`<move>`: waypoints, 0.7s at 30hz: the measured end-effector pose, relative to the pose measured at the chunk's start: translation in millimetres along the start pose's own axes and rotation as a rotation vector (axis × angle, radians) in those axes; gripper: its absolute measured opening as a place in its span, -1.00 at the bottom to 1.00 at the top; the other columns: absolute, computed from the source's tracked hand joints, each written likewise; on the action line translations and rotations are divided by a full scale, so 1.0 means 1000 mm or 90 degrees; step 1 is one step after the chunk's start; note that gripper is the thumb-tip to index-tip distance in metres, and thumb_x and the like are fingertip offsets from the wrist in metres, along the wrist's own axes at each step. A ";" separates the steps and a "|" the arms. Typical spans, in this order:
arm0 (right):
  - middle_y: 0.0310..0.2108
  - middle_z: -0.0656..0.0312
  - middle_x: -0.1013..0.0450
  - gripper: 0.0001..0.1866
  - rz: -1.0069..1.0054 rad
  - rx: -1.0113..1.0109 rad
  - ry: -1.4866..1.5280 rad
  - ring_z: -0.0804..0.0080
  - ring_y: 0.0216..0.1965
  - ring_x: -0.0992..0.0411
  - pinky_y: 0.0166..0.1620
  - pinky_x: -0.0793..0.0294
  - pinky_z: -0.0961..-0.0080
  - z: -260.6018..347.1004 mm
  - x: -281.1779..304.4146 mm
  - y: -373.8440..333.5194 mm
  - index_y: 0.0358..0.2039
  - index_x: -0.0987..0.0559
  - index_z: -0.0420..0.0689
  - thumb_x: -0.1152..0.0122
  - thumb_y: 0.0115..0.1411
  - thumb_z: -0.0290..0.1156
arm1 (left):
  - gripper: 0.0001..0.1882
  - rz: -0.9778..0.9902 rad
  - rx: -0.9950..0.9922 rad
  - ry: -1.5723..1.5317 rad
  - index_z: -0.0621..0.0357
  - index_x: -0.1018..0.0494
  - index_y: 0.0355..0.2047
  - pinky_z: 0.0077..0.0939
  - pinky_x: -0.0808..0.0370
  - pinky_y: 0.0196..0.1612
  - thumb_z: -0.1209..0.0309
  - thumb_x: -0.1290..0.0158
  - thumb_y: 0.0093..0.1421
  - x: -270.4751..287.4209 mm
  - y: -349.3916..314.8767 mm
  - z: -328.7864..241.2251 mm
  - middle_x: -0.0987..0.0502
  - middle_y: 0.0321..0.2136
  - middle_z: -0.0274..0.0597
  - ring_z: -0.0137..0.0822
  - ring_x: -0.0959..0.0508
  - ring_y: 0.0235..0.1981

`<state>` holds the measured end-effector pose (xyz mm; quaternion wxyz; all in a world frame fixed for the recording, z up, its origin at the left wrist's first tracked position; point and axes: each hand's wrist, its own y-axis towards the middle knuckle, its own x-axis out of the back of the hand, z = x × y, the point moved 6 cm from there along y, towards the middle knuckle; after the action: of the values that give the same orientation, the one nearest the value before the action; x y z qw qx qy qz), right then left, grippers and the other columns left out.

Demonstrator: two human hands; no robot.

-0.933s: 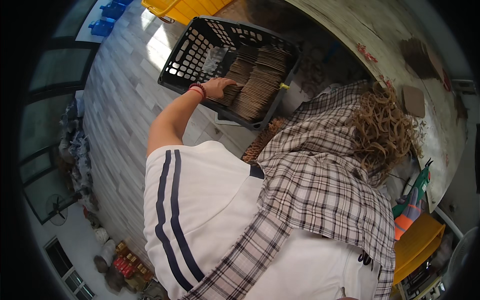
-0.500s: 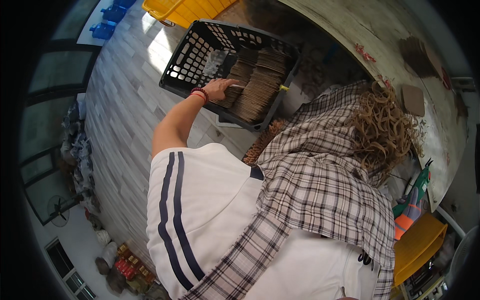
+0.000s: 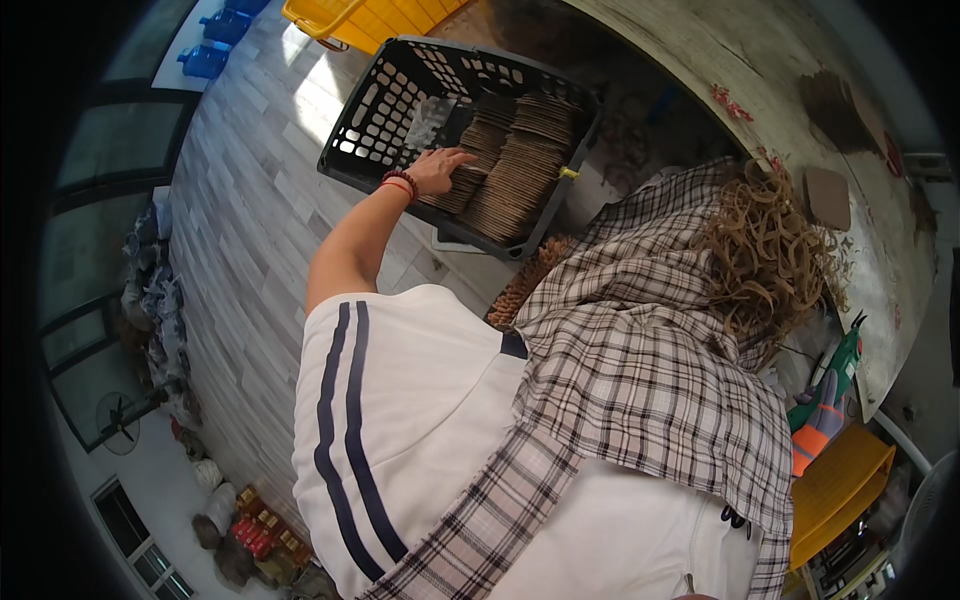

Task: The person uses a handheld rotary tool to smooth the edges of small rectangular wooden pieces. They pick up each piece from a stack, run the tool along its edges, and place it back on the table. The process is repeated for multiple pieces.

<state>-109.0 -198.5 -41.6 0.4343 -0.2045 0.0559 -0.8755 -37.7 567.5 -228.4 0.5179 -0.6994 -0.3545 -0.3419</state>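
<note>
A black plastic basket (image 3: 375,110) with a latticed wall sits ahead of me, holding rows of thin brown flat pieces (image 3: 520,170) stacked on edge. My left hand (image 3: 437,170), with a red bead bracelet at the wrist, reaches into the basket. Its fingers are spread and rest on the near-left row of brown pieces. A crumpled clear plastic bit (image 3: 432,118) lies in the basket just beyond the fingers. My right hand is out of sight, hidden below my white striped shirt and a plaid cloth (image 3: 640,370).
A tangle of tan rubber bands (image 3: 770,250) lies on the plaid cloth. A worn table (image 3: 790,70) curves along the right with a brown square pad (image 3: 827,197). Yellow crates stand at top (image 3: 370,15) and lower right (image 3: 840,490); a green and orange tool (image 3: 830,400) lies nearby.
My left hand has slid a little toward the left side of the brown rows, and its fingers now spread over the stack. The basket stays in place.
</note>
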 end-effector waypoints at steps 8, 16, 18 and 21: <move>-0.61 0.19 -0.40 -0.70 -0.039 -0.030 0.016 0.45 -0.71 -0.38 -0.65 -0.33 0.52 -0.029 0.022 0.012 -0.23 -0.50 -0.26 -0.29 0.15 -0.31 | -0.71 -0.440 -0.024 0.046 0.14 -0.45 -0.54 -0.23 -0.32 -0.08 0.25 0.03 0.26 0.121 0.026 -0.106 -0.50 -0.58 -0.17 -0.13 -0.50 -0.39; -0.63 0.24 -0.42 -0.62 -0.021 0.035 -0.166 0.54 -0.70 -0.37 -0.62 -0.36 0.56 0.010 -0.021 -0.019 -0.26 -0.45 -0.21 -0.38 0.06 -0.24 | -0.82 -0.634 -0.537 -0.217 0.21 -0.50 -0.25 -0.23 -0.38 -0.06 0.47 -0.05 0.11 0.219 0.081 -0.446 -0.52 -0.26 -0.07 -0.03 -0.47 -0.17; -0.62 0.26 -0.43 -0.59 -0.027 0.065 -0.154 0.58 -0.68 -0.36 -0.61 -0.35 0.58 0.019 -0.026 -0.027 -0.24 -0.46 -0.22 -0.39 0.06 -0.22 | -0.66 -0.546 -0.578 -0.190 0.22 -0.45 -0.07 -0.19 -0.30 0.11 0.42 -0.08 0.13 0.203 0.122 -0.503 -0.45 -0.03 0.01 0.01 -0.38 0.05; -0.60 0.28 -0.45 -0.56 -0.030 0.071 -0.139 0.62 -0.66 -0.35 -0.58 -0.34 0.60 0.025 -0.027 -0.039 -0.20 -0.47 -0.25 -0.39 0.05 -0.21 | -0.44 -0.476 -0.442 -0.091 0.21 -0.32 0.11 -0.11 -0.16 0.24 0.32 -0.13 0.09 0.178 0.169 -0.547 -0.28 0.15 0.13 0.06 -0.20 0.22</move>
<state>-112.9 -151.5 -16.2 0.4280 -0.2756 -0.0456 -0.8595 137.3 28.1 -33.8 0.0716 -0.6771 -0.4806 -0.5527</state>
